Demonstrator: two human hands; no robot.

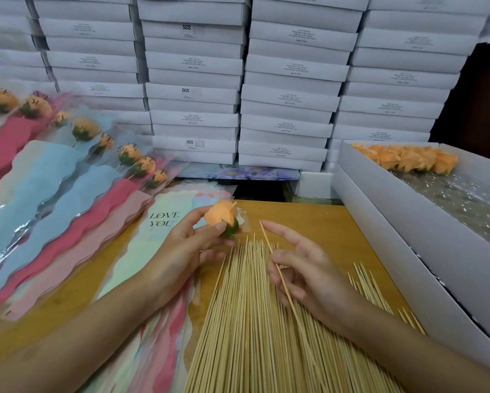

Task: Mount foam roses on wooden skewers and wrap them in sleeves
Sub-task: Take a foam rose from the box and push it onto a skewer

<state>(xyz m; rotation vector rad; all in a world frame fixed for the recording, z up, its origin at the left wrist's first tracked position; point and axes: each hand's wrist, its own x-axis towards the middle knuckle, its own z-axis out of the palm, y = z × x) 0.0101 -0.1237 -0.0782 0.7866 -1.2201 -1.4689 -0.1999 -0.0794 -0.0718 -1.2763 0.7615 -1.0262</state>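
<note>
My left hand (187,251) pinches an orange foam rose (221,214) with a green base, held just above the wooden table (323,222). My right hand (303,268) holds one wooden skewer (266,236) between thumb and fingers, its tip pointing up-left toward the rose, a short gap apart. Below both hands lies a wide pile of skewers (252,321). An empty sleeve printed "LOVE YOU" (161,222) lies flat under my left wrist.
Several wrapped roses in blue, red and pink sleeves (68,194) fan out at left. An open white box (380,222) at right holds several loose orange roses (408,160). Stacked white boxes (289,95) wall the back. A few stray skewers (374,290) lie near the box.
</note>
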